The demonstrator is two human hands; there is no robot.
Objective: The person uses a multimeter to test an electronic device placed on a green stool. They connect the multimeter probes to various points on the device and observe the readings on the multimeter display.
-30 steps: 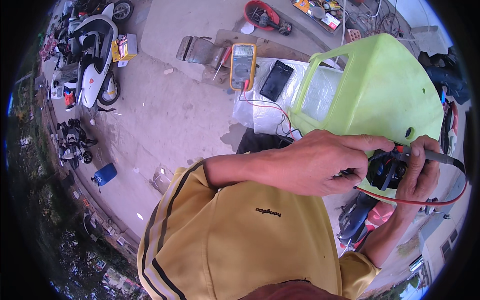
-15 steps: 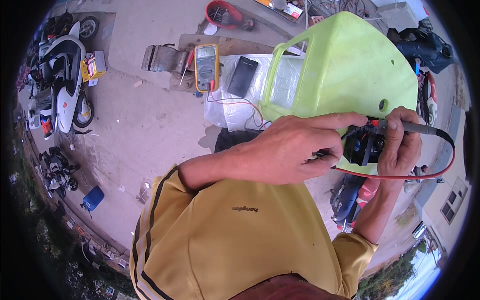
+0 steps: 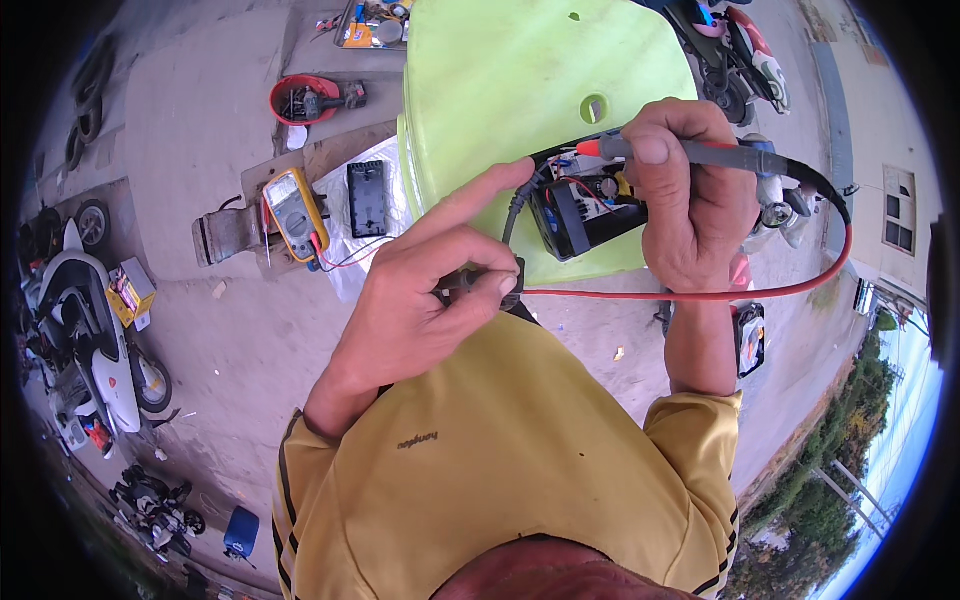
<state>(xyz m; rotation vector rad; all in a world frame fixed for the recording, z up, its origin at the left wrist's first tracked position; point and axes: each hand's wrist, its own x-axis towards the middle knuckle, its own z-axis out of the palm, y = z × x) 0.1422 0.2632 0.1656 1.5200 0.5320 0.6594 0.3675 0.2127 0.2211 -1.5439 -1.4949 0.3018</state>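
black case, opened, electronics within (image 3: 563, 228); lies on the light-green plastic stand (image 3: 520, 80), close to its near edge; white board (image 3: 597, 208) shows inside.

right hand (image 3: 690, 195): closed, thumb pressed against fingers; holds the grey test probe (image 3: 722, 156), whose red tip (image 3: 589, 148) points left over the far rim of the case; contact with the parts inside cannot be told.

left hand (image 3: 420, 290): thumb and fingers pinched on a black plug-like piece (image 3: 514, 278), mostly hidden; index finger outstretched, its tip by the case's far left corner, next to a black cable (image 3: 513, 215).

changed within the last half second: the view has swung; the left index fingertip, close to the red tip then, is now well apart from it; more of the case's inside shows, which seemingly leaves the probe a freer approach.

edges and room: little green surface between case and near edge; a broad spread of it toward the far and left edges; red test lead (image 3: 700, 296) loops outside the right edge and crosses below the right hand, a likely snag; yellow-edged multimeter (image 3: 294, 215) and black plastic shell (image 3: 366, 198) lie beyond the left edge.
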